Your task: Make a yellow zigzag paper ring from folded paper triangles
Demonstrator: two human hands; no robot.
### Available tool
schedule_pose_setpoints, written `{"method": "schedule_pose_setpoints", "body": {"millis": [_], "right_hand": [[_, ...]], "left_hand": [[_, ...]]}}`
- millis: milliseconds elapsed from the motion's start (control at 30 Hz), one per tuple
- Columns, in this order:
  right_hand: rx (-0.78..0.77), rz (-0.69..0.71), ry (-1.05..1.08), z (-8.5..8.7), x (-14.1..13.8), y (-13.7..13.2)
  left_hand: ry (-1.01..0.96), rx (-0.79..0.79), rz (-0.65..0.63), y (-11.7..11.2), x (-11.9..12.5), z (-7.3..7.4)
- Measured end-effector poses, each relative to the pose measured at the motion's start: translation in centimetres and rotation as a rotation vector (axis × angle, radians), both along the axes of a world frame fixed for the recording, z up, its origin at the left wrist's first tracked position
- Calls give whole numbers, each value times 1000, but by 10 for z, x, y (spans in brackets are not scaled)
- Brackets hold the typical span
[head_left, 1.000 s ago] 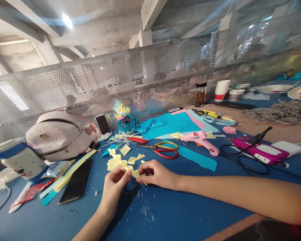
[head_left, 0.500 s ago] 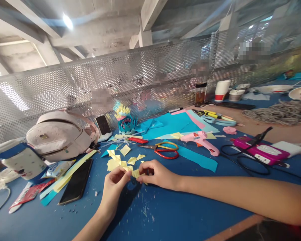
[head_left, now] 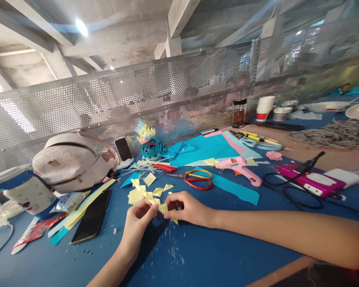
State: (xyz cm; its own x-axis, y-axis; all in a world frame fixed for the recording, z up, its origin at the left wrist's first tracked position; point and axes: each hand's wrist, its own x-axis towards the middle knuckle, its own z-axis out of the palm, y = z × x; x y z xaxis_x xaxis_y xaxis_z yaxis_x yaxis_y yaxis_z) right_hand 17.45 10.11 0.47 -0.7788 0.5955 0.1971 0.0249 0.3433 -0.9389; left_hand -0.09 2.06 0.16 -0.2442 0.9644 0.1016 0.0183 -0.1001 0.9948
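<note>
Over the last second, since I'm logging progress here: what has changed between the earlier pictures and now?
Hardly anything. The left hand and right hand pinch the same yellow paper piece between them as before; only the fingers shifted slightly. The yellow scraps, scissors, glue gun and black phone lie where they were.

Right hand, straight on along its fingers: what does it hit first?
The left hand, whose fingertips pinch the same yellow paper piece as the right hand; they look nearly touching, though depth is unclear.
</note>
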Motion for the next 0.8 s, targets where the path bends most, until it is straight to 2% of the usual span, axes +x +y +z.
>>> {"method": "schedule_pose_setpoints", "body": {"millis": [800], "right_hand": [[9, -24, -22, 2, -1, 0]], "left_hand": [[17, -8, -9, -2, 1, 2]]}}
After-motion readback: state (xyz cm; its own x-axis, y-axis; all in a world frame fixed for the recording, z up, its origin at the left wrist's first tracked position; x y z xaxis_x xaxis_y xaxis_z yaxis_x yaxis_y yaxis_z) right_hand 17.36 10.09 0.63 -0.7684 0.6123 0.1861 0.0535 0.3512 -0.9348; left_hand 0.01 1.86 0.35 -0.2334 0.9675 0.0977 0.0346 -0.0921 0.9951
